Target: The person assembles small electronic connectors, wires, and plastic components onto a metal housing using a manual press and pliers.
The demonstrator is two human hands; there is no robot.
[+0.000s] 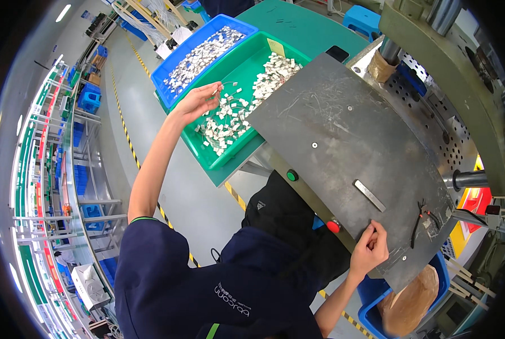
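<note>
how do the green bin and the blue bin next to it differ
Contents: the green bin holds two main heaps with bare floor between them, while the blue bin has pieces spread over most of its floor.
Label: the green bin has a yellow label at its far end; none shows on the blue bin.
Hand: the left hand reaches over the green bin, not into the blue bin.
Shared: both hold many small, pale pieces.

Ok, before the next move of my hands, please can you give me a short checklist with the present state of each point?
1. Left hand has a wired white part at its fingertips: ok.
2. Green tray holds more white parts: ok.
3. Right hand is apart from the red button: ok.
4. Grey plate is free of loose things: not ok, a metal bar lies there.
5. Right fingers are empty: cannot tell.
</note>
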